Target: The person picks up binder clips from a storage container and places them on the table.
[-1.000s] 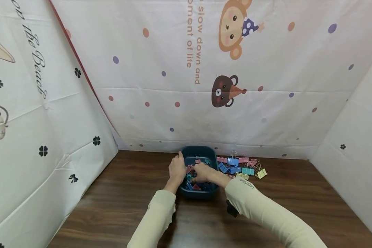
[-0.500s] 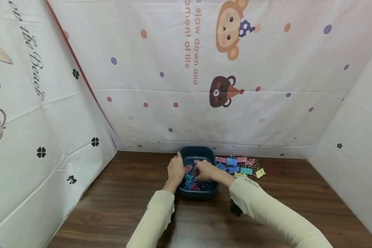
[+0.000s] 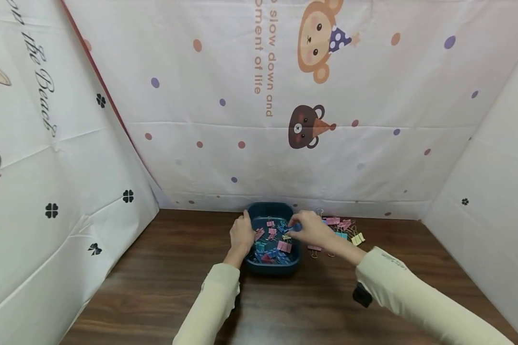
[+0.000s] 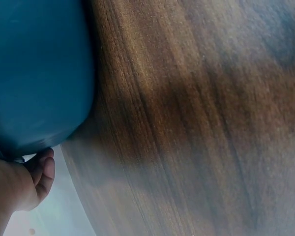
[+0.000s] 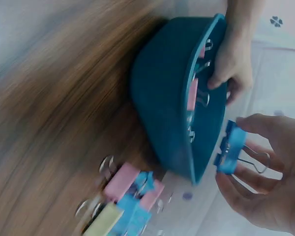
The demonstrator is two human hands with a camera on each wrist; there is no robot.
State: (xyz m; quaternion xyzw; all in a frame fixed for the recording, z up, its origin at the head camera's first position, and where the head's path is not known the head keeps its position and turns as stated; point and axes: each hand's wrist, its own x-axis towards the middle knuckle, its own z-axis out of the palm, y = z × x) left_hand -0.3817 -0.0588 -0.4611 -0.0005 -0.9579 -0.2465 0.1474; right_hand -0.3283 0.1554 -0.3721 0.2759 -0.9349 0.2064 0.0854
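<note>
A dark teal plastic bin stands near the back of the table, holding several binder clips in pink, blue and green. My left hand grips its left rim, thumb inside and fingers outside, as the right wrist view shows. Between thumb and fingers, my right hand pinches a blue binder clip by its body, wire handles pointing back toward the palm. That hand is above the bin's right rim. A larger pink binder clip lies among the others in the bin, fully visible.
Right of the bin, several loose binder clips lie in a cluster, including a yellow one and a pink one, partly hidden by my right hand. A printed white cloth rises behind the wooden table.
My right hand has come up out of the bin and moved right, bringing a blue binder clip. My left hand keeps its hold on the rim.
</note>
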